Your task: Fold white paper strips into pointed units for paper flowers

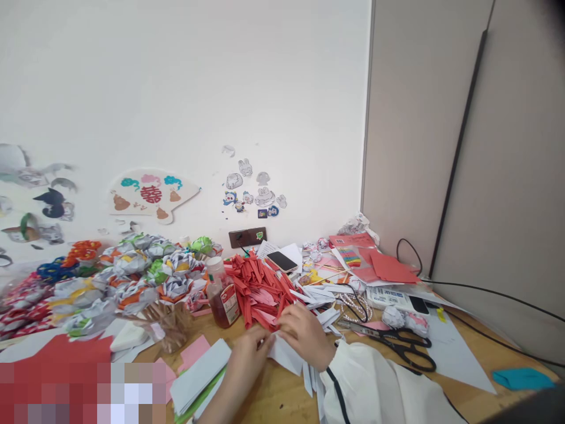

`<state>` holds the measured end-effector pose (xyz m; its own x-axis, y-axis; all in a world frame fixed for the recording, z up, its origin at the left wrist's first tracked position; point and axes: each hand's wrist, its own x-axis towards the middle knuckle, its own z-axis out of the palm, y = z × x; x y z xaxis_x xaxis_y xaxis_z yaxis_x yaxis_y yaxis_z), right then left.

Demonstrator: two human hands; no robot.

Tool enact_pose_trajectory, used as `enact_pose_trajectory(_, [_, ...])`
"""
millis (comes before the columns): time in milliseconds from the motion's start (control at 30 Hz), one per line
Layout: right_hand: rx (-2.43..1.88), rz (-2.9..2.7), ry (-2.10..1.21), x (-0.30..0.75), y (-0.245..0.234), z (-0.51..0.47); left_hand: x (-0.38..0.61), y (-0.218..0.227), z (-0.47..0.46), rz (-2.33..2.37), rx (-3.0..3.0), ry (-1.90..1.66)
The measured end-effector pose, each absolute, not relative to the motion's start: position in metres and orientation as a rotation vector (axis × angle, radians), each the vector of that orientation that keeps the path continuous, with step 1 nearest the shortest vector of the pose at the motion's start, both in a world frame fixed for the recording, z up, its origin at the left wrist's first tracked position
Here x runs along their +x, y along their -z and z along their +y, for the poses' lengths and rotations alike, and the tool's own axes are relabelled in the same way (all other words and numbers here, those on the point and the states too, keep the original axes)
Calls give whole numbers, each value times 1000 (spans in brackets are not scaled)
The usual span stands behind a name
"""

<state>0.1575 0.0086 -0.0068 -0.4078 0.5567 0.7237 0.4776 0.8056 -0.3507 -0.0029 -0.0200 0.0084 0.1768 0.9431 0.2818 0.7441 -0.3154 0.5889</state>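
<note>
A piece of white paper [286,355] is pinched between both my hands, low over the wooden table. My left hand [251,352] grips its left side with closed fingers. On the upper right part of it, my right hand [304,334] has its fingers bent and pressed on the paper. Just beyond the hands lies a heap of folded red paper strips [260,288]. White paper strips [326,294] are piled to the right. Left of my left hand sits a stack of pale paper sheets [200,371] with green paper under it.
A bottle [224,300] of dark red liquid stands beyond my left hand. Black-handled scissors [397,344] lie to the right, near crumpled paper balls [392,318]. A phone [281,261] rests behind the red strips. Many crumpled paper bundles [132,277] fill the left.
</note>
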Motion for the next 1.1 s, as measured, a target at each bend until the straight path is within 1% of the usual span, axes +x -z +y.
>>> enact_pose_trajectory(67, [-802,-2015,21,161,3,5,-7,-11,-20,1654,2087,-955])
enact_pose_trajectory(167, [-746,-2092,181,162,4,-1,-11,-11,-18,1695,1986,-1093])
enact_pose_trajectory(267, [-643,-2217,315,158,7,-4,-12,-8,-15,1602,1770,-1249])
enact_pose_trajectory(367, [-630,-2269,340,153,9,-5,-8,-6,-13,1471,1421,-1256])
enact_pose_trajectory(433, [-652,-2266,286,152,8,-4,-5,-4,-13,1380,1232,-1217])
enact_pose_trajectory(533, [-687,-2233,174,153,6,-2,-3,-4,-13,1293,1113,-1195])
enact_pose_trajectory(800, [-746,-2142,17,154,10,4,2,-11,-23,1170,1119,-1104])
enact_pose_trajectory(1100, [-812,-1928,-422,151,12,10,0,-4,-14,1239,1148,-1112])
